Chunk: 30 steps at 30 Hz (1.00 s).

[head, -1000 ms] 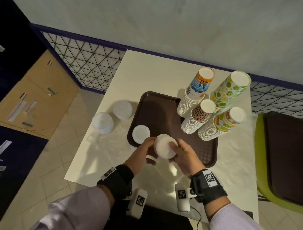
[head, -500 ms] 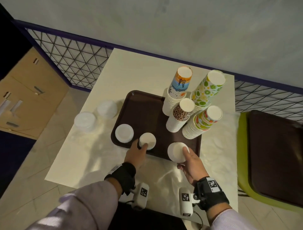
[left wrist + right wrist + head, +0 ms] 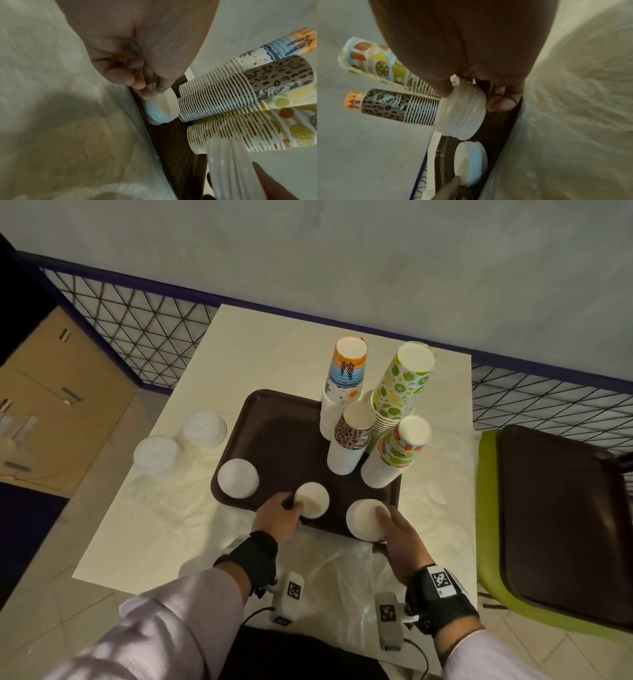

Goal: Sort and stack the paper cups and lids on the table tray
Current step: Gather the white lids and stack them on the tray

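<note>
Filling the middle of the head view, a pale table (image 3: 191,508) stands against a grey wall (image 3: 342,251) edged by a dark rail with black wire mesh (image 3: 144,337). Crinkled clear plastic sheet (image 3: 342,573) covers the table's near part. A brown tray (image 3: 284,433) lies at centre; four upside-down stacks of patterned paper cups (image 3: 354,440) stand crowded on its right half. Along the tray's near edge sit three white lid stacks. The left lid stack (image 3: 237,483) stands alone. The left hand (image 3: 279,517) pinches the middle lid stack (image 3: 311,500) by its side, fingers curled round it, as the left wrist view confirms. The right hand (image 3: 399,534) grips the right lid stack (image 3: 365,520), thumb on its top and fingers round its side. Two clear lid piles (image 3: 181,441) rest on the table left of the tray. At right, a green chair (image 3: 489,542) bears a second brown tray (image 3: 561,525). Cardboard boxes (image 3: 51,392) stand on the tiled floor at the left.
</note>
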Tool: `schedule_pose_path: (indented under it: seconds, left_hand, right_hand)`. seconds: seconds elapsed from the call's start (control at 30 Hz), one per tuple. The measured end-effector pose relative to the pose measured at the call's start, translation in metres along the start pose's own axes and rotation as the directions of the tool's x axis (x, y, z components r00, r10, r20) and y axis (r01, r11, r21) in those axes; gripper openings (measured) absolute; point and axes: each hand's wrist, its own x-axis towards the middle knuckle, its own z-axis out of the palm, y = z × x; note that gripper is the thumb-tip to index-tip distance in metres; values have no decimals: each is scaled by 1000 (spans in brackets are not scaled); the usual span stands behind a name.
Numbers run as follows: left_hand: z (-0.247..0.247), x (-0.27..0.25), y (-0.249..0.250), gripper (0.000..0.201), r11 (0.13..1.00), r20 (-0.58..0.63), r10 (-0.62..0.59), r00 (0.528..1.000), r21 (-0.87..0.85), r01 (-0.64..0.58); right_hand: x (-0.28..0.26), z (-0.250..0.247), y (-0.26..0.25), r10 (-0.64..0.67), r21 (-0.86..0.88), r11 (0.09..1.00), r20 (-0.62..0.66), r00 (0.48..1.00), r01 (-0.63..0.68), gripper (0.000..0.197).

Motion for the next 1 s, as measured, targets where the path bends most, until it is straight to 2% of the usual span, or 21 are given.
schedule_pose_path:
  seconds: [0.13, 0.27, 0.33, 0.57, 0.7, 0.77, 0.83, 1.0]
  left_hand:
    - [6, 0, -2, 45, 999, -58, 31, 998, 34, -29]
    - [7, 3, 1, 43, 994, -132, 98, 986, 59, -91]
    - [6, 3, 4, 41, 991, -152, 125, 980, 70, -116]
    - [8, 4, 5, 37, 986, -89, 162, 983, 62, -157]
    - [9, 2, 4, 29, 987, -51, 115, 992, -107, -120]
    - [9, 2, 3, 32, 982, -32, 117, 993, -143, -120]
    - [9, 2, 2, 40, 987, 1, 127, 992, -103, -126]
    - [7, 7, 3, 34, 976, 29, 187, 982, 110, -189]
  right_hand:
    - [11, 13, -15, -28, -92, 995, 34, 999, 31, 24]
    - [21, 30, -30, -30, -166, 985, 103, 994, 47, 19]
    - [26, 40, -35, -41, -230, 970, 142, 989, 73, 24]
    - [45, 69, -41, -55, -476, 864, 235, 970, 164, 42]
    - [52, 79, -41, -9, -579, 805, 205, 979, 129, 45]
    - [53, 82, -38, -18, -623, 771, 193, 981, 136, 46]
    - [53, 85, -35, -27, -611, 783, 153, 988, 116, 46]
    - [53, 93, -28, -68, -618, 780, 73, 995, 98, 47]
